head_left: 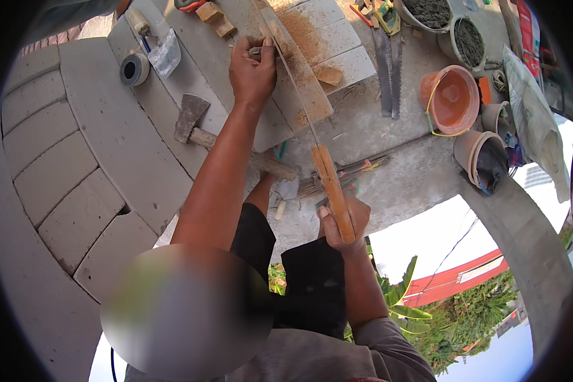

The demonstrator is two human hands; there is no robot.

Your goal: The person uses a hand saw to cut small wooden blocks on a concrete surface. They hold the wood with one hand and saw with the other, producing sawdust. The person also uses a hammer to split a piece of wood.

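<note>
Bright daylight, hard w/ short shadows under the rusty steel hatchet on the grey concrete tabletop, sky blown white lower right, heavy fisheye bend + black vignette at rim, blurred oval patch lower left, rest sharp.

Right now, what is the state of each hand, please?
Left hand: closed, pinching the far end of the long blade.
Right hand: closed around the blade's wooden handle.
</note>
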